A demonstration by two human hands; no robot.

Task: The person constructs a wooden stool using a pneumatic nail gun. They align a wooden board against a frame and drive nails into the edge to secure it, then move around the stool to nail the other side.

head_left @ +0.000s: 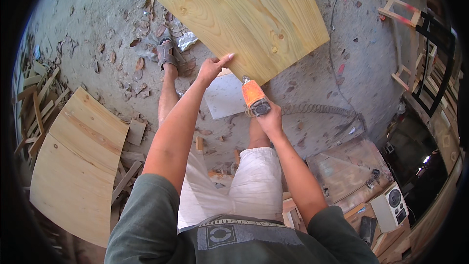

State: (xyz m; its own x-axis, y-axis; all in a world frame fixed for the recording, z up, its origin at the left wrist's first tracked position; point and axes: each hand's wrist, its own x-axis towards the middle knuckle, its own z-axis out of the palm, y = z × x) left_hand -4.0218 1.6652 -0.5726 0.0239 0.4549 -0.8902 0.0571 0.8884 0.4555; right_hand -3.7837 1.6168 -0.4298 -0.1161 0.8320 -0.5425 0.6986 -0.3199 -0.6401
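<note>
A large pale wooden panel (254,19) stretches away in front of me, its near corner close to both hands. At its left edge my left hand (211,70) grips the board, one digit lying on top and the other fingers partly hidden. My right hand (271,120) is closed around an orange air nail gun (253,95), mostly seen from above. The gun's metal nose (245,78) meets the panel's near edge; whether it touches I cannot tell. A coiled air hose (320,109) runs off to the right from near the gun. Below the corner is a whitish flat sheet (224,99).
Another wooden panel (80,166) lies at left beside piled scrap wood (36,112). Dry leaves (140,63) litter the concrete floor. Wooden frames (415,61) and a black frame (437,63) stand at right. A white speaker (391,205) sits lower right. A thin cable (332,44) crosses the floor.
</note>
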